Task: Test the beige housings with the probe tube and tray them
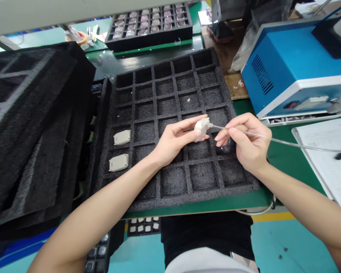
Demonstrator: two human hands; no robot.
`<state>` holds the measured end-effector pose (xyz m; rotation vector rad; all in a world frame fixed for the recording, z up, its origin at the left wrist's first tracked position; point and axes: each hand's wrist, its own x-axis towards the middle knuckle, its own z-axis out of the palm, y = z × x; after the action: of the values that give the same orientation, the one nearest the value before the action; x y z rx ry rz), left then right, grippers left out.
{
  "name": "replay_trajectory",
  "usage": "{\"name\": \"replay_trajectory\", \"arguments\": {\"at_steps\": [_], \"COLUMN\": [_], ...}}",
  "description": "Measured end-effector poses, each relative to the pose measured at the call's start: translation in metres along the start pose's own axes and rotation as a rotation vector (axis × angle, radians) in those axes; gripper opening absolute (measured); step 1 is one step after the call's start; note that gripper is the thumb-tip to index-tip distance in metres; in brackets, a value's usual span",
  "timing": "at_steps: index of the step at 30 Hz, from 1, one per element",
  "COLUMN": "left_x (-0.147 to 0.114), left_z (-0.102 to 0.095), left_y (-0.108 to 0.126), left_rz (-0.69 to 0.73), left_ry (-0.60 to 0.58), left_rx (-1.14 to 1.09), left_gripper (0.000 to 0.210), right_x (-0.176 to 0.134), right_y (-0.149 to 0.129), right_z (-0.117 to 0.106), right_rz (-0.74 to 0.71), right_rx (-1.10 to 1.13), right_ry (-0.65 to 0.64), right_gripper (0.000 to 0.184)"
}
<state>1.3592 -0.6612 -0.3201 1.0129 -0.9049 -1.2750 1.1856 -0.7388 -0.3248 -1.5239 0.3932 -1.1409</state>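
Note:
My left hand (177, 138) grips a small beige plastic casing (201, 128) between thumb and fingers, above a black foam tray (173, 180). From the right, my right hand (248, 140) pinches a thin clear tube (290, 143). The tube's tip meets the upper right edge of the casing; whether it goes into it I cannot tell. Two similar beige casings, an upper one (122, 137) and a lower one (118, 162), lie in compartments along the tray's left side.
Stacked black foam trays (45, 113) rise at the left. A blue machine (290, 64) stands at the right, with papers (326, 151) in front of it. Behind, another foam tray (149, 41) holds several small items. The green table's edge (187, 208) runs close to my body.

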Motion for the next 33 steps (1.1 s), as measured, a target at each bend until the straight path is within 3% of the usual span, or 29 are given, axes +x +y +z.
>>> {"name": "replay_trajectory", "arguments": {"at_steps": [18,26,33], "left_x": [-0.0001,-0.0023,-0.0022], "left_z": [0.0032,0.0022,0.0010], "left_y": [0.0025,0.0060,0.0064], "left_rz": [0.022,-0.048,-0.055], "left_ry": [0.008,0.059,0.085], "left_rx": [-0.012,0.083,0.138], "left_gripper": [0.034,0.036,0.039], "right_x": [0.0013,0.0007,0.0011], "right_y": [0.0031,-0.0002,0.0038], "right_z": [-0.0005,0.0028,0.0012], "right_rz": [-0.022,0.116,0.108], "right_rx": [0.021,0.044,0.080], "right_ry": [0.012,0.036,0.010], "right_gripper": [0.003,0.010,0.009]}}
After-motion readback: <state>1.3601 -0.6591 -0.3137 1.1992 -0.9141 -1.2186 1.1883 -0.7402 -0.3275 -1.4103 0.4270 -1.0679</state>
